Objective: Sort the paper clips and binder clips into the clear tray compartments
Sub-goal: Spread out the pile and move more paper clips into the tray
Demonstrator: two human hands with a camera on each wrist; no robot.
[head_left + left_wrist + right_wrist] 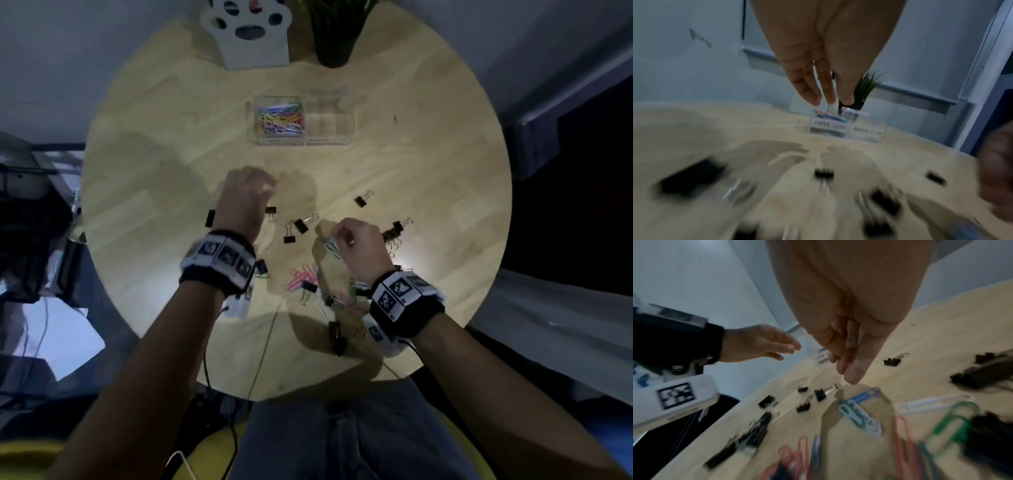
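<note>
The clear tray (301,141) stands at mid-table. Its left compartment holds colored paper clips (281,120); the right one (328,118) looks bare. My left hand (251,192) hovers between the tray and the black binder clips (301,226), fingers loosely together (813,95), and nothing shows between them (785,347). My right hand (346,236) has its fingertips (853,376) pressed together just above a blue paper clip (866,395). I cannot tell whether they grip it or hold anything. More colored paper clips (301,277) and binder clips lie near my right wrist.
A white paw-shaped holder (251,34) and a dark potted plant (334,37) stand at the table's far edge. Binder clips are scattered at the right (397,228) and near the front edge (335,334). Bare wood (428,144) surrounds the tray.
</note>
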